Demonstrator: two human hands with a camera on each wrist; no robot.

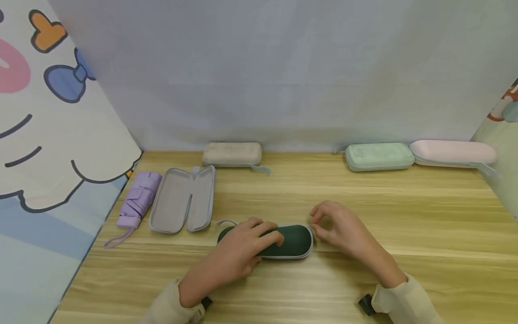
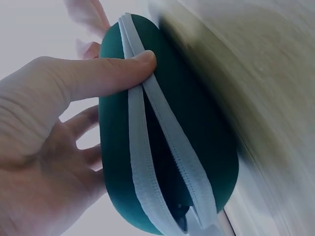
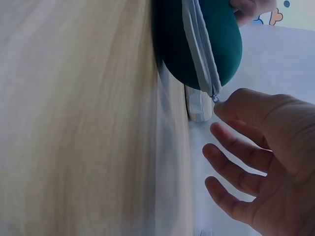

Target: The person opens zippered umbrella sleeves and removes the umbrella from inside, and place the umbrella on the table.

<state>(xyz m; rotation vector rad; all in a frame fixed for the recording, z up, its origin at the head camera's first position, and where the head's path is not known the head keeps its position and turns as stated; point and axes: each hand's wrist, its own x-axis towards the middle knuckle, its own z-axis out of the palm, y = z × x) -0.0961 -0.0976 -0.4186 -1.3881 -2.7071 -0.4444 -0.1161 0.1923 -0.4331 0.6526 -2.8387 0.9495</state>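
A dark green zippered glasses case [image 1: 294,240] with a pale zipper lies near the front middle of the table. My left hand [image 1: 238,247] holds it from above, fingers across its top. In the left wrist view the thumb [image 2: 115,73] presses the zipper tape on the front side; beyond it the tape parts, and the dark inside shows through the gap. At the case's right end my right hand [image 1: 341,227] pinches the small zipper pull [image 3: 215,99] between thumb and index finger. Its other fingers [image 3: 231,167] are spread apart and loosely bent.
An unfolded grey-lined case [image 1: 170,202] lies on the left, beside a folded purple umbrella [image 1: 139,198]. Along the back wall are a beige case [image 1: 232,154], a mint green case [image 1: 379,156] and a pink case [image 1: 453,152].
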